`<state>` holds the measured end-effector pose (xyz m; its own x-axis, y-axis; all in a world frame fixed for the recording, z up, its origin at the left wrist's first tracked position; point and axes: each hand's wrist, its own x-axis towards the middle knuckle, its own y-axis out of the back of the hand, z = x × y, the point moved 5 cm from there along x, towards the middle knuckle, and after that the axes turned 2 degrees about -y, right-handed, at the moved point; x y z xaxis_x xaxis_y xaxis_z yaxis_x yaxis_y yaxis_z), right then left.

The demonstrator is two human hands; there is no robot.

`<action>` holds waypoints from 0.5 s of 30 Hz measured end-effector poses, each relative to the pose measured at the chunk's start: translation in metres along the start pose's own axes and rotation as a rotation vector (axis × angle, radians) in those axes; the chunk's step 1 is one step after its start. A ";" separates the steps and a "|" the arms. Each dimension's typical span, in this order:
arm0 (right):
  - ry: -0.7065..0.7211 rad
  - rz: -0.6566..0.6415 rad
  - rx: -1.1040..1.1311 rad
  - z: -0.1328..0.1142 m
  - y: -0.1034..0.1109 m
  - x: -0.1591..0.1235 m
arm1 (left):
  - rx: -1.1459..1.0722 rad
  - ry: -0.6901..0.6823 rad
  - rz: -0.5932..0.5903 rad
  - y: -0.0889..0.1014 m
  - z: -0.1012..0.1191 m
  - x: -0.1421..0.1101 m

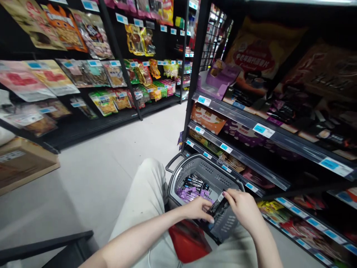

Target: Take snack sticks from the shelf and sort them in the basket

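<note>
Glossy black packets (219, 204) sit between the two hands, over the near end of the grey shopping basket (217, 175). The left hand's (196, 209) grip is narrow, thumb and fingers closed around their lower part; the right hand (238, 203) pinches their upper end. The left forearm (145, 234) slants in from lower left, the right forearm (260, 232) angling inward opposite.

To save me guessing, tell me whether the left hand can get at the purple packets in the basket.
Probably yes: the left hand is close to the purple packets, which lie within the open-topped basket. Only, it seems to hold a dark bundle it may need to release first.
</note>
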<state>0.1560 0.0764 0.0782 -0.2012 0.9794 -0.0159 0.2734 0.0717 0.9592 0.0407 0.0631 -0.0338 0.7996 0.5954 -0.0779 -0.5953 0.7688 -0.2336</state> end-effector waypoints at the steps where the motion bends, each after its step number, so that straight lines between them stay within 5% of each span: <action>1: 0.007 -0.021 0.006 -0.001 -0.002 0.002 | -0.019 0.016 0.000 -0.001 -0.001 0.000; 7: -0.073 -0.033 0.208 0.012 -0.009 0.007 | -0.007 0.049 0.016 0.006 0.001 -0.007; 12: -0.144 -0.064 0.389 0.018 -0.031 0.010 | -0.386 0.101 -0.115 -0.004 0.006 -0.013; 15: -0.158 -0.063 0.484 0.020 -0.045 0.012 | -0.470 0.124 -0.045 -0.002 0.002 -0.011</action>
<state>0.1598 0.0883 0.0290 -0.0966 0.9843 -0.1477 0.6769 0.1738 0.7153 0.0329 0.0557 -0.0303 0.8443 0.5096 -0.1657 -0.4823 0.5878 -0.6495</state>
